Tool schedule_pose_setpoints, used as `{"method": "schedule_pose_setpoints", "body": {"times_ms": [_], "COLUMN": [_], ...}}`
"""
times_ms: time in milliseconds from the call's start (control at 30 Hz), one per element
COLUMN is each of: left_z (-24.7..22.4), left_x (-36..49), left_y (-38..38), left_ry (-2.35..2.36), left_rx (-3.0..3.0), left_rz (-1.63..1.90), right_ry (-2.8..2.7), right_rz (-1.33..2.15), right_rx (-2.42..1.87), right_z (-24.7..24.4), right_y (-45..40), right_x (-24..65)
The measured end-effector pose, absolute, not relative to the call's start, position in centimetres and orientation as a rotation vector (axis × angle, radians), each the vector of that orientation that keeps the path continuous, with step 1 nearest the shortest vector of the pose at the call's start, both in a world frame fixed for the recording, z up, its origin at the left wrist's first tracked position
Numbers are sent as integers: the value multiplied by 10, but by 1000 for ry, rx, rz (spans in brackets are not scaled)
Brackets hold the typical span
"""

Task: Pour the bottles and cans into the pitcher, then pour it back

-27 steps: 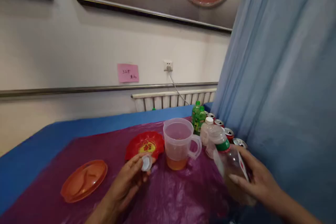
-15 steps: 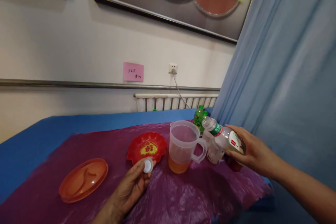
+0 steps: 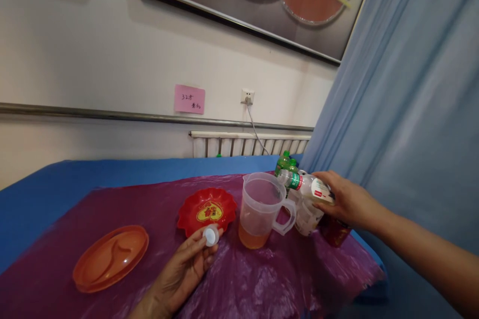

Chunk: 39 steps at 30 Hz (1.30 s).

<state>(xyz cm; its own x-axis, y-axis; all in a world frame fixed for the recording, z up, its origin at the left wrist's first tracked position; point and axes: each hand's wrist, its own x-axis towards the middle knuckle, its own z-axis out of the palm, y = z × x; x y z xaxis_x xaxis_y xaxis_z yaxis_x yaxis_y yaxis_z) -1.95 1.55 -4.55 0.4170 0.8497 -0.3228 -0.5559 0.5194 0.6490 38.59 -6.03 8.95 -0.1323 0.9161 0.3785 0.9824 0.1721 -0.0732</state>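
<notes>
My right hand (image 3: 346,197) is closed around a plastic bottle (image 3: 309,187) with a green-and-white label. The bottle is tipped almost level, its uncapped mouth pointing left at the rim of a clear measuring jug (image 3: 263,209). Orange liquid lies in the bottom of that jug, whose handle faces right. Between the thumb and fingers of my left hand (image 3: 187,264) is a white bottle cap (image 3: 210,235), held in front of a red scalloped plate (image 3: 208,211). I cannot make out any stream leaving the bottle.
An orange divided plate (image 3: 111,257) lies at the left on purple plastic sheeting (image 3: 157,209). Behind the jug stand green-capped bottles (image 3: 283,160). A pale printed container (image 3: 307,220) and a dark red can (image 3: 335,232) are under my right hand. A blue curtain (image 3: 411,109) hangs at the right.
My right hand has moved the bottle left and tipped it further, bringing its mouth to the jug's rim. My left hand still holds the cap in nearly the same place.
</notes>
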Motion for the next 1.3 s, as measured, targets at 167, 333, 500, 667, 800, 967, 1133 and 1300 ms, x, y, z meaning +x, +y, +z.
{"method": "schedule_pose_setpoints", "body": {"times_ms": [167,333,500,667,800,967,1133,1300], "left_z": [-45,-47,-49,-49,-48,-47,-45,-44], "left_x": [-19,-20,-21,-22,-23,-22,-21,-21], "left_y": [15,15,15,14,14,14,14,14], "left_ry": [665,656,644,640,635,631,631,618], "left_rx": [482,486,500,495,496,506,499,488], "left_rz": [921,916,921,932,922,933,925,940], "right_ry": [-2181,-2286,-2398,-2445,-2472,-2516,-2637,-2771], "right_rz": [-364,-545,-785,-888,-1007,-1220,-1412,-1349], "right_rx": [-1817,-1809,-1692,-1657,-1597,-1488,-1231,-966], "right_z": [93,101,112,124,135,151,169,181], "right_y": [-56,-53,-48,-41,-37,-30,-24,-15], "right_x": [384,381,378,372,362,347,325,306]}}
